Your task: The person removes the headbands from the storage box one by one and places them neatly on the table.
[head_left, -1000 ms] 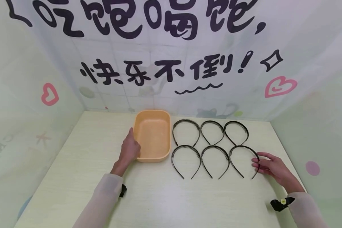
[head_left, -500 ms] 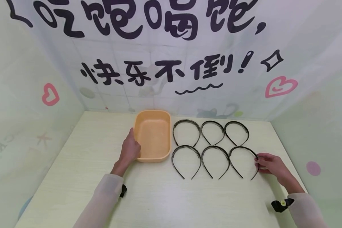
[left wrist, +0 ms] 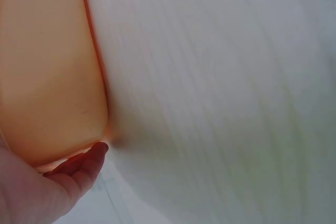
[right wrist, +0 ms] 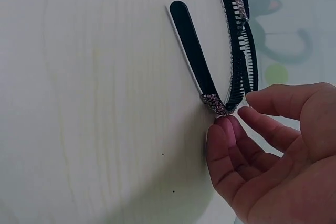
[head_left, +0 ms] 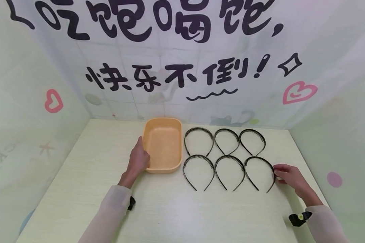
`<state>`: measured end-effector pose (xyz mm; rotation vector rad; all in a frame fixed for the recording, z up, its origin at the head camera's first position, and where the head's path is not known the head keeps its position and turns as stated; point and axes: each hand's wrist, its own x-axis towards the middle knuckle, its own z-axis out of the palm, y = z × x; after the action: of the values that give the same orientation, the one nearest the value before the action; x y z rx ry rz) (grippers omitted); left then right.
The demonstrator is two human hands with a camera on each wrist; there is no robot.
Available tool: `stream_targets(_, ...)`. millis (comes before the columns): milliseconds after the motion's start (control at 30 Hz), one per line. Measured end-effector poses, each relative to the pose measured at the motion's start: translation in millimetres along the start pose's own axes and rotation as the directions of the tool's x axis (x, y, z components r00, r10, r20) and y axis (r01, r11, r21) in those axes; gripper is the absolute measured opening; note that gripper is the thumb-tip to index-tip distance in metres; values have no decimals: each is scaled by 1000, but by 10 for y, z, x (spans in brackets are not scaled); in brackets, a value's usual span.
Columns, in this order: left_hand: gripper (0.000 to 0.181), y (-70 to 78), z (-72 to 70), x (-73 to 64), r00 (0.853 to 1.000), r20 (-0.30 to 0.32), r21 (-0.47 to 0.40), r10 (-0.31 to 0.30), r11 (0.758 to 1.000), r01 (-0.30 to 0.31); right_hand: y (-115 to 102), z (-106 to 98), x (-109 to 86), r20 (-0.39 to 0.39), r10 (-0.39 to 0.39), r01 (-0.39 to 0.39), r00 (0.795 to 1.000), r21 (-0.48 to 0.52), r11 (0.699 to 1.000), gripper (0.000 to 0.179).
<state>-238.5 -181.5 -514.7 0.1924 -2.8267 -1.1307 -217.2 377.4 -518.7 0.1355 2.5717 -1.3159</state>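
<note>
In the head view, my left hand (head_left: 138, 157) grips the left side of an orange plastic tray (head_left: 164, 141); the tray holds nothing. The left wrist view shows fingertips (left wrist: 97, 153) curled against the tray's outer wall (left wrist: 52, 72). My right hand (head_left: 292, 177) is at the front right headband (head_left: 258, 157), fingertips against the outer edge of its right leg. Seen from the right wrist, this black toothed headband has a speckled glittery section (right wrist: 216, 104) beside the fingertips and a smooth flat end (right wrist: 189, 45). The thumb and fingers are not closed round it.
Several similar headbands lie in two rows right of the tray, among them a front left one (head_left: 197, 156) and a back right one (head_left: 251, 130). The pale wooden table (head_left: 182, 216) meets printed wall sheets (head_left: 158, 101) at its back and sides.
The front right headband's right leg has shifted slightly left and toward me. My right fingertips have drawn from over the band to its outer edge. The left hand and tray stay put.
</note>
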Motion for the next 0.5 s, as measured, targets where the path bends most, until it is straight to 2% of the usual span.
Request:
stream_targets(167,66,-11,-8,-3,1000,5,6,-4,1000,4,-5,26,11,-17,6,-6,1000,-23,1000,47)
stream_targets(300,66,-38,-22,-23,1000,17,3,4,1000,-4,-39,51,17,-114,-13,-3,993,-134,991,56)
stream_targets(400,63,-48,-40,-35,1000,18,-11,13,1000,-13,-92,72,35,-241,-65,13,968,-210,978,58)
stream_targets(500,62,-37,-66,-40,1000,26,-6,6,1000,-6,-173,88,49,-317,-168,86,933,-256,963,55)
